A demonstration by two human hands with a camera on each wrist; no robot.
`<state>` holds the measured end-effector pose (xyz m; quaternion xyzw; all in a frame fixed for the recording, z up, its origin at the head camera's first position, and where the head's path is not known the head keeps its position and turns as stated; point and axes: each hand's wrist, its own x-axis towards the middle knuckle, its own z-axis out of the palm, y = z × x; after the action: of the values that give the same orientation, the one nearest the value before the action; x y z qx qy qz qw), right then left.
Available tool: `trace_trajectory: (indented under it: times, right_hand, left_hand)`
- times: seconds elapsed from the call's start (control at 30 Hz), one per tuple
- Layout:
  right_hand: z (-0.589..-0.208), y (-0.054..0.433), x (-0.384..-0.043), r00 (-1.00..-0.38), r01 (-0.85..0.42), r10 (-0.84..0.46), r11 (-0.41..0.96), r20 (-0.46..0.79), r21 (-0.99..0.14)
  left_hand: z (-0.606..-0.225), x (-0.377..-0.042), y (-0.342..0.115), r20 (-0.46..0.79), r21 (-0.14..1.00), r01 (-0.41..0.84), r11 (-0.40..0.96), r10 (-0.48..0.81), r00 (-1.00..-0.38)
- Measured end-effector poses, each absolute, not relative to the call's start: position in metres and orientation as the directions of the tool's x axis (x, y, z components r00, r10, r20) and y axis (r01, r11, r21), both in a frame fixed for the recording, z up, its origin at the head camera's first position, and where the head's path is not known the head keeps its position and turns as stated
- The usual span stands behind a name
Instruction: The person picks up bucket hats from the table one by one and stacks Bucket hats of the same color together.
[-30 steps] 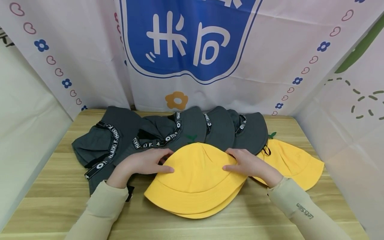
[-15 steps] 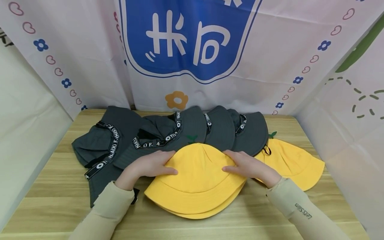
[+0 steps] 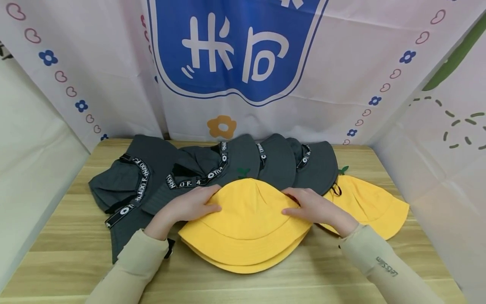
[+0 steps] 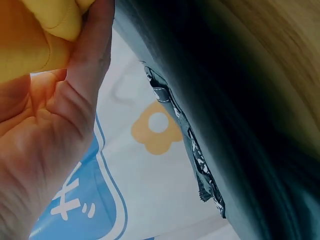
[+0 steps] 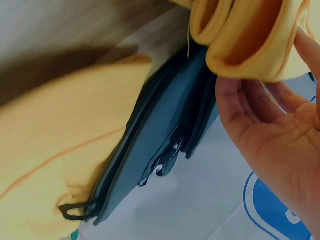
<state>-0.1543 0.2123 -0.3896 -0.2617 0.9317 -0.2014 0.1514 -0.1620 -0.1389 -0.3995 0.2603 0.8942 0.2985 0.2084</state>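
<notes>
A yellow bucket hat (image 3: 247, 223), folded flat with a green sprout (image 3: 244, 172) at its crown, is centred in the head view, its brim toward me. My left hand (image 3: 191, 204) grips its left side, thumb on the front and fingers behind. On the opposite side my right hand (image 3: 317, 207) pinches it the same way. From the right wrist, the curled fabric edges of the yellow hat (image 5: 260, 45) show above my fingers. In the left wrist view, yellow cloth (image 4: 25, 45) lies against my fingers. Behind the hat, several dark grey hats (image 3: 243, 156) overlap in a row.
Another yellow hat (image 3: 368, 202) with a black cord loop lies at the right end of the row. One dark hat (image 3: 117, 181) with a lettered band spreads at the left. The wooden table (image 3: 212, 291) meets a printed curtain (image 3: 341, 84) at the back.
My left hand first shifts right along the hat's side, then slightly back left. The held hat rises a little in the head view, its left brim corner moving outward. The right hand barely moves.
</notes>
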Motion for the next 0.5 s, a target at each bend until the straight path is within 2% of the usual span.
trace_trajectory:
  times: [0.2,0.5]
  right_hand:
    - [-0.381,0.237,-0.162,-0.869,-0.395,-0.484,0.801,-0.098,-0.45]
    - [-0.379,0.285,-0.181,-0.943,-0.276,-0.327,0.876,-0.067,-0.397]
  left_hand:
    - [-0.401,-0.163,-0.14,-0.217,0.63,0.344,0.696,0.583,-0.783]
    - [-0.402,-0.164,-0.142,-0.212,0.648,0.34,0.682,0.59,-0.779]
